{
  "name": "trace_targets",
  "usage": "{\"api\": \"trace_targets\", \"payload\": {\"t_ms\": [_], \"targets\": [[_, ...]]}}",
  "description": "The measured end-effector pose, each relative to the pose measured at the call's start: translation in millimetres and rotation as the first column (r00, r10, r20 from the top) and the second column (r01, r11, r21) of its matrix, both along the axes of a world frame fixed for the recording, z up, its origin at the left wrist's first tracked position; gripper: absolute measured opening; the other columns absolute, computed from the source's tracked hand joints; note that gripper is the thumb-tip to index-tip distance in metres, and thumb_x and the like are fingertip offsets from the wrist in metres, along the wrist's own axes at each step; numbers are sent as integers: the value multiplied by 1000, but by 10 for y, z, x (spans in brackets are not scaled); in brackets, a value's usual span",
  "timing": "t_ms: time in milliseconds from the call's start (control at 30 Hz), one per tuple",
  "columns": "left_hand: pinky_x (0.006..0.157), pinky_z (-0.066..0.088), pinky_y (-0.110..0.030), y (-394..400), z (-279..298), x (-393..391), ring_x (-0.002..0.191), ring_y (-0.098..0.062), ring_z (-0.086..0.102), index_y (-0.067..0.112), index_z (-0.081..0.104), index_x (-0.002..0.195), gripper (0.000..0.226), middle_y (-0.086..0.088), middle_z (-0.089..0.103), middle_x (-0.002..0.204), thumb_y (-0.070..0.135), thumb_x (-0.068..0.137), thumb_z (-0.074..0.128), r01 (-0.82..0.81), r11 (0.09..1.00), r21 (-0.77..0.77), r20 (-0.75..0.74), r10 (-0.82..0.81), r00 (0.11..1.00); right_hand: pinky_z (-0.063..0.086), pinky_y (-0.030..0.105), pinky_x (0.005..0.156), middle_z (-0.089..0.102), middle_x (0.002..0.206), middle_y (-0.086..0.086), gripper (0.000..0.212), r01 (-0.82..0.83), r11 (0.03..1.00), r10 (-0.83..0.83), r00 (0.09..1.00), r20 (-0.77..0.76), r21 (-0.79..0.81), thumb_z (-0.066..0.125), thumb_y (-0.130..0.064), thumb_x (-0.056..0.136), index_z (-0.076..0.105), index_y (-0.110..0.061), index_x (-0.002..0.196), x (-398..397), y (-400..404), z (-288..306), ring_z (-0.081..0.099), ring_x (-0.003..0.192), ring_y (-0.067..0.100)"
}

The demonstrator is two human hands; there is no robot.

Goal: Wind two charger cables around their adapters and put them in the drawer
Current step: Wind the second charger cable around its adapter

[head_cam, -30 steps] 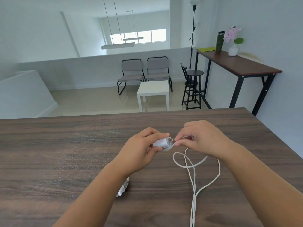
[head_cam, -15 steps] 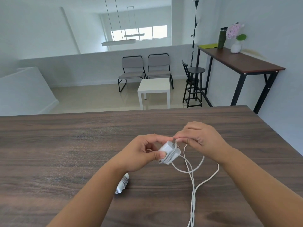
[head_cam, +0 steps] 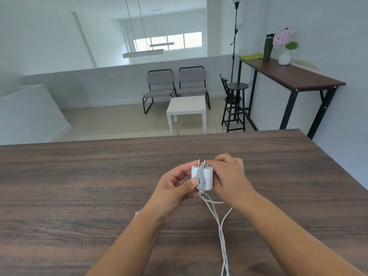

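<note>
Both forearms reach in from the near edge of the dark wooden table (head_cam: 79,176), and the hands meet just above its middle; the left hand (head_cam: 175,188) is curled, palm turned inward, its thumb pressed on the near face of a white adapter (head_cam: 206,177) and its fingers wrapped behind; the right hand (head_cam: 229,176) closes against the adapter's other side, knuckles up, fingers folded onto it, so both hands grip the one adapter between them; it is held upright off the tabletop, its two metal prongs (head_cam: 201,162) pointing away from the person. A white cable (head_cam: 220,226) runs in a few turns lengthwise over the adapter, between the prongs, then drops from its lower end and trails along the table toward the near edge in what look like three loose strands. One adapter shows clearly; a small scrap of something white (head_cam: 137,213) peeks out from under the left wrist, too hidden to name. Beyond the table stand two grey chairs (head_cam: 175,84), one white side table (head_cam: 187,108), one black stool (head_cam: 236,102) and one tall desk (head_cam: 288,76).
</note>
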State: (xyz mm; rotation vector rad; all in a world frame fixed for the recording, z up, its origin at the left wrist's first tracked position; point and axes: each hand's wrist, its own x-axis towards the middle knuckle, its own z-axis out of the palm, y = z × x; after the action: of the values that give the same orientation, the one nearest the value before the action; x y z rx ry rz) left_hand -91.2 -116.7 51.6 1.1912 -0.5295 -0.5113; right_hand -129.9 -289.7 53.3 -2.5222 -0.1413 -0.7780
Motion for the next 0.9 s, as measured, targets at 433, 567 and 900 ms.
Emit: {"api": "trace_targets", "payload": {"t_ms": [433,567,900], "targets": [[63,59,-22,-116,244,100,69,-14,68,4,62,118,38,-11,65,90,8,81,61,-245,947,-206,-157,216,964,49,21,84,69,88,-2,24,-154,630,482,846,-227,761,54,-6,95,70,-20,104,-22,132,63,61,81,5],[67,59,-22,-126,260,195,73,-12,68,7,64,109,24,-9,64,93,2,87,58,-316,920,-231,-203,272,941,42,16,62,54,62,-9,27,-103,700,487,793,-367,707,52,-6,95,69,-22,110,-75,87,61,48,54,3],[67,57,-26,-150,227,365,74,-12,70,17,60,108,20,0,61,97,5,92,64,-557,829,54,63,554,830,39,25,59,49,53,-12,27,-76,990,106,956,-273,116,50,-36,95,62,-33,71,-256,100,213,46,57,5]]}}
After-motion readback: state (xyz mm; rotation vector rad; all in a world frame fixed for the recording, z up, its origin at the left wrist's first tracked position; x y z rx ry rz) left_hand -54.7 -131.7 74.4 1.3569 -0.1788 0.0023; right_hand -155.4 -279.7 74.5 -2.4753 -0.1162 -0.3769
